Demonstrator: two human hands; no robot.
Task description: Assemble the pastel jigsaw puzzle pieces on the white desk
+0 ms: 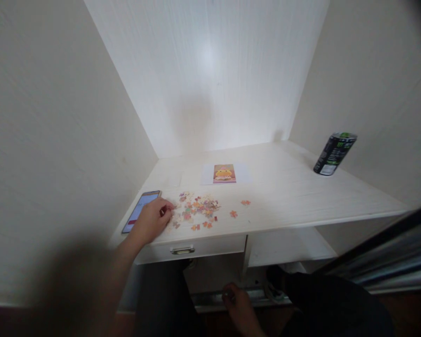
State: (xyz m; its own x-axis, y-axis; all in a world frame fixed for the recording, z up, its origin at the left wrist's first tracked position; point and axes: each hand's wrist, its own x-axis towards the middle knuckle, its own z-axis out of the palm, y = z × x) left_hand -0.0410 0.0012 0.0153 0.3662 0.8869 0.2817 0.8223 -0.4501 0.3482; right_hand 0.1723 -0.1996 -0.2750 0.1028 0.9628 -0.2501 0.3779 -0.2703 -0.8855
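Loose jigsaw puzzle pieces (206, 206) lie in a spread heap near the front edge of the white desk. At the heap's left side is my left hand (154, 219), its fingers curled and thumb drawn in by the nearest pieces. Whatever may be between those fingertips is too small to make out. Below the desk edge, over the floor between my legs, hangs my right hand (239, 305) with bent fingers closed together. I cannot make out what it holds, if anything. Beyond the heap lies a picture card (224, 173) showing a yellow figure.
A phone (142, 210) with its screen lit lies left of the pieces, partly behind my left hand. Toward the right wall stands a black drink can (335, 153). A drawer (210, 249) with a metal handle is under the desk top (284, 187), beside an open shelf.
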